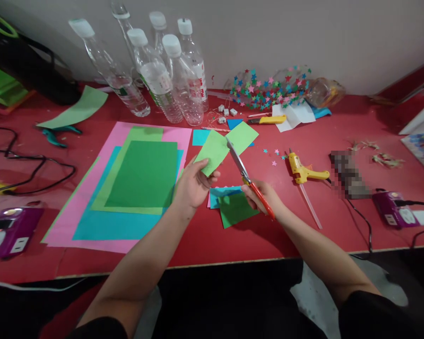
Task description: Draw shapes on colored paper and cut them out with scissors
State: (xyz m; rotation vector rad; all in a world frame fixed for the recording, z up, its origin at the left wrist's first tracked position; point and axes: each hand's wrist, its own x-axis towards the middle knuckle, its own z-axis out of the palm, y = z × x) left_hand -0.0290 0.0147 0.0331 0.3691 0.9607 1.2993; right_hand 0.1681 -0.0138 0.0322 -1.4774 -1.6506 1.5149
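Observation:
My left hand pinches the near end of a light green paper strip above the table. Scissors with red and yellow handles are gripped in my right hand, their blades at the strip's middle. Beyond the blades the light green paper slants up to the right; I cannot tell whether it is cut through. Beneath my right hand lie a dark green paper piece and a blue piece. Left of my left hand, dark green sheets lie on blue and pink sheets.
Several plastic bottles stand along the wall. A star-covered bottle lies at the back. A yellow utility knife and a yellow glue gun rest at right. Purple power strips with cables sit at both sides.

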